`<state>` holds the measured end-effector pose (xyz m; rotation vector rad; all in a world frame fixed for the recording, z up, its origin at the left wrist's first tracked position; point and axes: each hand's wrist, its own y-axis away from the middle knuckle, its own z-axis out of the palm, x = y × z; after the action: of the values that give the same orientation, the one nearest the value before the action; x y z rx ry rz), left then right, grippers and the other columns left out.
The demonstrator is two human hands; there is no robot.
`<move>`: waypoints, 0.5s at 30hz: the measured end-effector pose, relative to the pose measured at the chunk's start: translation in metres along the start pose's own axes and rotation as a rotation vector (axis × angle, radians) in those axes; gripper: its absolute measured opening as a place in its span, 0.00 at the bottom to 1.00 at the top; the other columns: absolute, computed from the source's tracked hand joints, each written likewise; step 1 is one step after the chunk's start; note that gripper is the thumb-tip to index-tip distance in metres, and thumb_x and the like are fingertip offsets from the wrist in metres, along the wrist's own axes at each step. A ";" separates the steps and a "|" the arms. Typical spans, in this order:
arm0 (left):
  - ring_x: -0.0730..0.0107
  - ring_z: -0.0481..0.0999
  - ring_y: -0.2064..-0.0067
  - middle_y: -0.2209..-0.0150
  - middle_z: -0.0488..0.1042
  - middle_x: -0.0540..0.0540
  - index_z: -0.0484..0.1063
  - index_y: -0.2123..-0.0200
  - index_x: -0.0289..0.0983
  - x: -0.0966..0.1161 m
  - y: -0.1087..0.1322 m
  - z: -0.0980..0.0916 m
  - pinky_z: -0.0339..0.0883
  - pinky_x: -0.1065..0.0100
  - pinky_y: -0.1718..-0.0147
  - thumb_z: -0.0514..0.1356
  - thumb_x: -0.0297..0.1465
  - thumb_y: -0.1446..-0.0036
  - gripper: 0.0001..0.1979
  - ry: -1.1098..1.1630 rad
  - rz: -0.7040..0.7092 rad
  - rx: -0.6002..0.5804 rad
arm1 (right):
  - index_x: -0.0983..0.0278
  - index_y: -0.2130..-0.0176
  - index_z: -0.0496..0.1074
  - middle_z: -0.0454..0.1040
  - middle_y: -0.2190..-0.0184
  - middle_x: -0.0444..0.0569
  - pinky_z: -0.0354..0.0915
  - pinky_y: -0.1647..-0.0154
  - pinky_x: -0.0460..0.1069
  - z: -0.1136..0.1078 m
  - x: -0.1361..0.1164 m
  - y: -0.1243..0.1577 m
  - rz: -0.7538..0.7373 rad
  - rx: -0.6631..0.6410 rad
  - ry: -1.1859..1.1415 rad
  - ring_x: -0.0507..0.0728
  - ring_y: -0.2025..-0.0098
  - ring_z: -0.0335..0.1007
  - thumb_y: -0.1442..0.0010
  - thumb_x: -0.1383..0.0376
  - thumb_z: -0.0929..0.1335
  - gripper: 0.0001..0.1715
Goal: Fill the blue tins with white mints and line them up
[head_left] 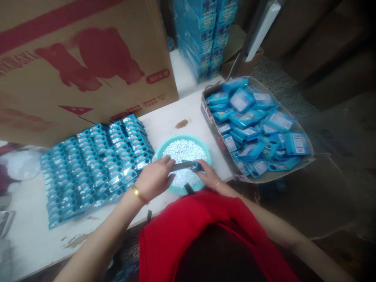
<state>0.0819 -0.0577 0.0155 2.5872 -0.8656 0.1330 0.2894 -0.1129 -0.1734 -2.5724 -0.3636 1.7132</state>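
While both hands meet over the teal bowl [205, 150] at the near edge of the white table [173, 117], they share one small blue pack [188, 166]. The left hand [155, 178] curls its fingers closed around the pack's greyish end, and a gold bangle [139, 194] sits on that wrist. The right hand [209, 175] pinches the pack's blue end between fingertips; a thin bracelet shows at its wrist. The pack lies roughly level, just above the heap of small white pellets [183, 150] that fills the bowl. Whether the pack touches the pellets cannot be told.

Left of the bowl, close rows of blue packs [96, 164] lie overlapped on the table, their nearest corner just beside the left hand. Behind those rows a big cardboard carton [88, 58] with red print stands on the table and shuts off the far left side. To the right of the bowl, an open cardboard tray [211, 117] hangs partly over the table's right edge and holds a loose pile of blue boxes [252, 125] lying at all angles. A stack of blue cartons [205, 35] rises beyond the table's far edge. The person's red garment [188, 231] fills the bottom of the view and hides the table edge below the bowl. A brown stain [181, 123] marks the table behind the bowl.
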 end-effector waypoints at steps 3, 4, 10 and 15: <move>0.63 0.72 0.56 0.50 0.65 0.40 0.61 0.47 0.37 -0.020 -0.004 0.037 0.69 0.64 0.60 0.60 0.40 0.45 0.25 0.265 0.049 0.122 | 0.61 0.47 0.65 0.72 0.52 0.52 0.65 0.46 0.55 0.005 -0.011 0.001 0.070 -0.053 -0.104 0.59 0.49 0.69 0.41 0.61 0.67 0.22; 0.63 0.72 0.56 0.50 0.66 0.40 0.61 0.47 0.37 -0.024 -0.005 0.052 0.69 0.64 0.60 0.60 0.41 0.45 0.25 0.314 0.058 0.133 | 0.61 0.48 0.66 0.73 0.53 0.52 0.65 0.47 0.55 0.008 -0.015 0.000 0.089 -0.092 -0.127 0.59 0.50 0.70 0.41 0.60 0.67 0.21; 0.67 0.70 0.63 0.63 0.69 0.45 0.65 0.58 0.37 -0.037 0.024 0.106 0.65 0.67 0.64 0.55 0.37 0.41 0.11 0.421 -0.061 0.180 | 0.63 0.41 0.58 0.69 0.46 0.56 0.62 0.43 0.58 0.021 -0.030 -0.006 0.063 -0.264 -0.112 0.61 0.44 0.66 0.41 0.57 0.67 0.32; 0.69 0.68 0.66 0.66 0.69 0.47 0.66 0.60 0.36 -0.083 0.074 0.117 0.63 0.69 0.66 0.57 0.42 0.44 0.15 0.473 -0.421 0.504 | 0.61 0.44 0.64 0.73 0.51 0.54 0.64 0.44 0.58 0.003 -0.022 -0.009 0.076 -0.181 -0.024 0.59 0.48 0.70 0.39 0.57 0.66 0.25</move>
<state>-0.0330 -0.1126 -0.0833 2.9238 -0.1131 0.8932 0.2768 -0.1092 -0.1533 -2.7262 -0.4468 1.8169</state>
